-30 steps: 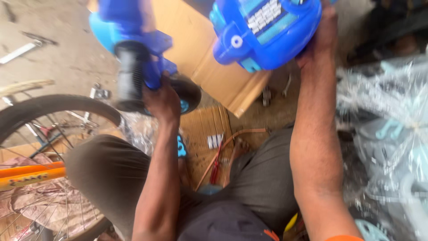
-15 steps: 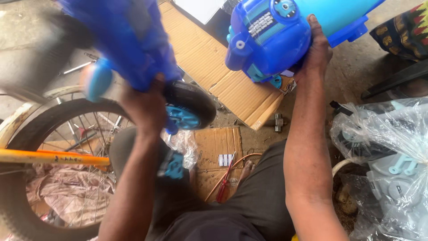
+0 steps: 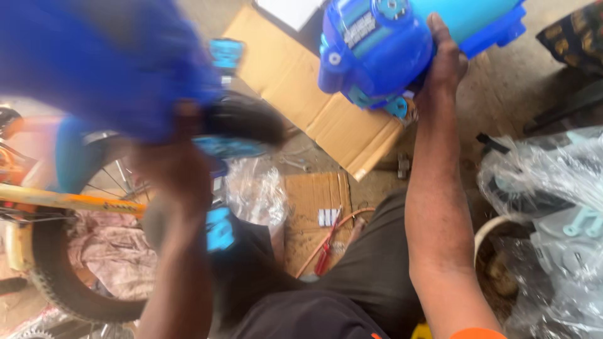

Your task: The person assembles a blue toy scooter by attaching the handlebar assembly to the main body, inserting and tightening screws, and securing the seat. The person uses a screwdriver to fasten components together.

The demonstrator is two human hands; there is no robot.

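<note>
Blue plastic toy housing (image 3: 377,53) sits raised above the cardboard (image 3: 301,88), clenched in your right hand (image 3: 447,66); your left hand (image 3: 173,169) grasps a blurred blue part (image 3: 107,69). Next likely calls for aligning both.

A flat brown cardboard box (image 3: 314,94) lies on the floor; a silver-blue label (image 3: 359,28) sits on the blue plastic part (image 3: 377,56); clear plastic bags (image 3: 553,188) at right

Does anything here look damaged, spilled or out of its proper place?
Nothing looks damaged or spilled. The right hand grips a blue plastic toy body and the left hand, blurred, holds another blue part with a small black wheel. A red screwdriver and cardboard lie loosely on the floor.
</note>
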